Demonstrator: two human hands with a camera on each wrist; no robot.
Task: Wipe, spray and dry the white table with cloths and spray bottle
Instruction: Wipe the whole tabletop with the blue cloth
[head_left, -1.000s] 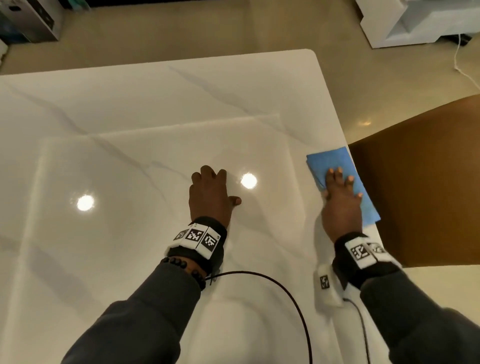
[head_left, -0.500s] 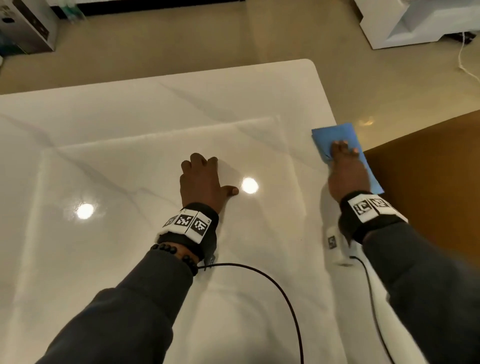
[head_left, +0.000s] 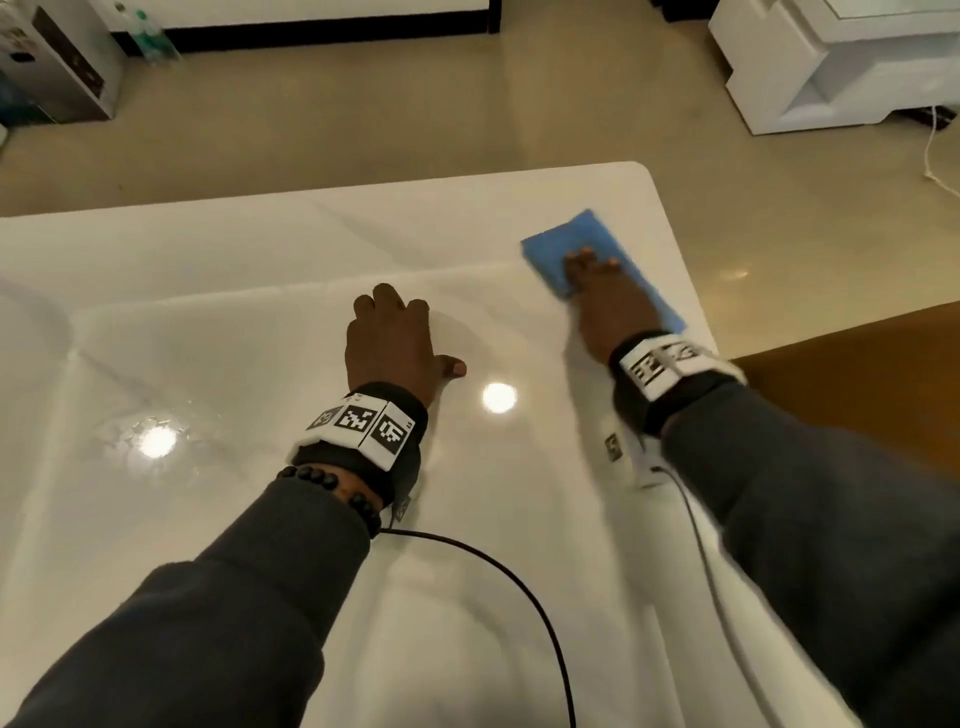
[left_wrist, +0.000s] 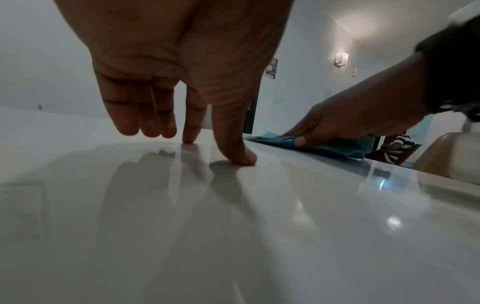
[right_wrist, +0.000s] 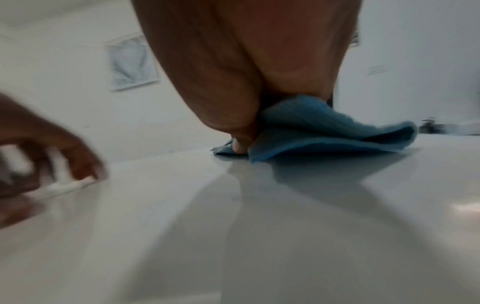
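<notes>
A folded blue cloth (head_left: 571, 240) lies on the glossy white table (head_left: 260, 338) near its far right corner. My right hand (head_left: 605, 291) presses flat on the cloth, fingers straight; in the left wrist view the right hand (left_wrist: 345, 121) lies low over the blue cloth (left_wrist: 330, 149). From the right wrist view the cloth (right_wrist: 324, 131) bunches up under my palm. My left hand (head_left: 392, 343) rests on the bare table left of the cloth, fingertips (left_wrist: 189, 135) and thumb touching the surface, holding nothing. No spray bottle is in view.
A brown chair (head_left: 857, 384) stands at the table's right edge. Black cables (head_left: 498, 566) run from my wrists across the near table. White furniture (head_left: 831, 62) and a box (head_left: 57, 67) stand on the floor beyond the far edge.
My right hand has pushed the blue cloth away from me along the right edge toward the far corner. The left hand has stayed planted on the table.
</notes>
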